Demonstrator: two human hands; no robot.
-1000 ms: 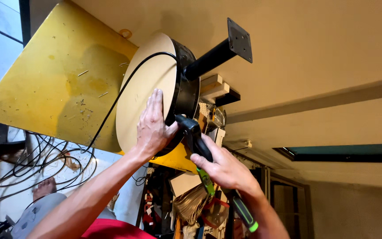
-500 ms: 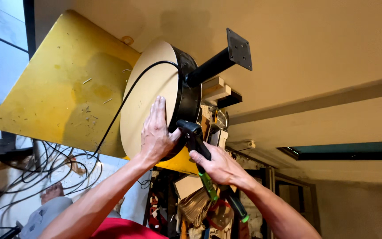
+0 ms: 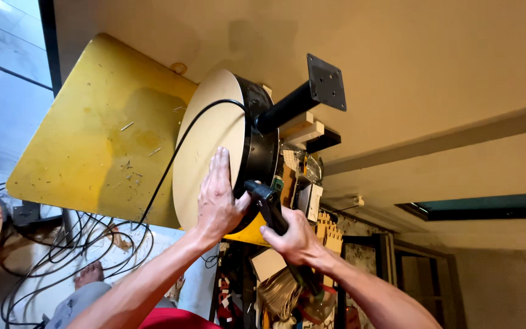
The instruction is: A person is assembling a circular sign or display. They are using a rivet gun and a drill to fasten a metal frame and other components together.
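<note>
Black tool [image 3: 269,204] half hidden in clenched right hand [image 3: 293,237], left hand [image 3: 217,195] spread on round board [image 3: 205,146]

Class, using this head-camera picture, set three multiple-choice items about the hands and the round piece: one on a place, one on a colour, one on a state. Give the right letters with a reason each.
1. Where does the left hand rest?
A. flat on the tan face of the round disc
B. on the black post
C. on the floor cables

2. What colour is the table top behind the disc?
A. blue
B. yellow
C. white

3. How is the right hand?
A. open and empty
B. closed round the handle of a black tool
C. resting on the wall

Answers: 1 A, the palm and fingers lie spread on the disc's face. 2 B, the board shows yellow with scuffs. 3 B, the fingers wrap the handle, and the tool's head meets the disc's black rim.
</note>
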